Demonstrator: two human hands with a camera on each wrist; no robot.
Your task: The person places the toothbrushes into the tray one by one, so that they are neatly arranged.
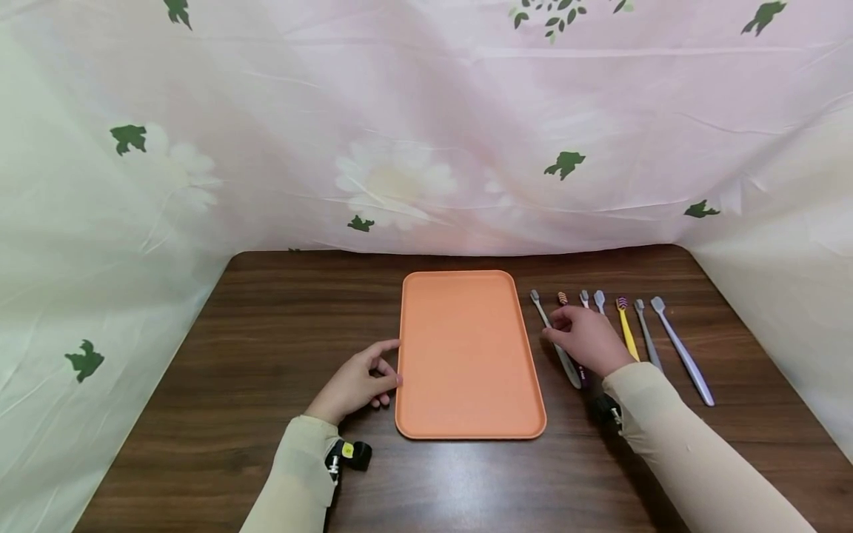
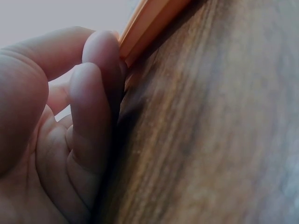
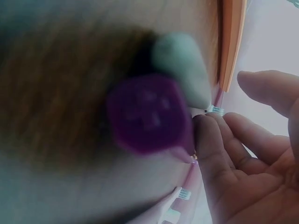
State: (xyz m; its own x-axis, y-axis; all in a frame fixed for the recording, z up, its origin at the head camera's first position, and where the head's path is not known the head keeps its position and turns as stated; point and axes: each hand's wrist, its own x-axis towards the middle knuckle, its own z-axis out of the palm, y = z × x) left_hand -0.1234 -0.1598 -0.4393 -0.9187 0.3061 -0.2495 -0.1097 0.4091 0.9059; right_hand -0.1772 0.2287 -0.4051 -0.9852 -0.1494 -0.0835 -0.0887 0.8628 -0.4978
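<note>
An orange tray lies flat on the table, its long sides running away from me. At its left edge rests my left hand, index finger and thumb touching the rim; the left wrist view shows bent fingers against the tray's side. Over the row of toothbrushes to the right hovers my right hand, thumb and fingers apart with nothing between them. Beneath it are a grey toothbrush and a dark purple toothbrush, partly hidden. Close up, the purple handle end shows beside a pale handle end.
Further right lie a yellow toothbrush, a dark grey toothbrush and a lavender toothbrush. White brush heads show behind the right hand. A floral cloth hangs behind the wooden table.
</note>
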